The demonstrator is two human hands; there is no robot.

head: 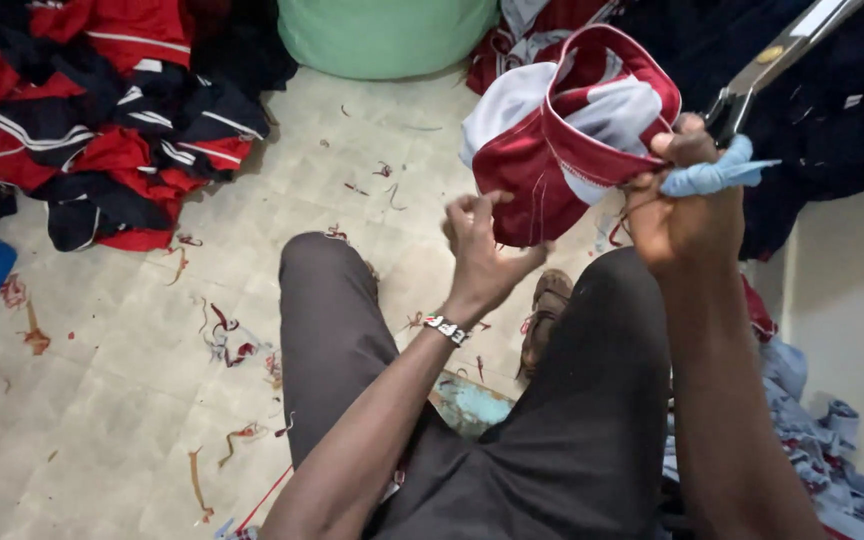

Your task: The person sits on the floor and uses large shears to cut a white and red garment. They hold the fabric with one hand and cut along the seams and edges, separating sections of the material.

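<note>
Scissors ran off the top edge above the garment; handles hidden behind the right hand. Sack left of the garment also cropped.

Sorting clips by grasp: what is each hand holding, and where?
The right hand grips the red-and-white garment at its waistband edge, plus scissors. The left hand pinches the garment's lower edge.

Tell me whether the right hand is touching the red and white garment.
Touching. The head view shows the right hand gripping the waistband edge of the red and white garment, thumb pressed on the band, holding it up. Scissors sit in the same hand.
</note>
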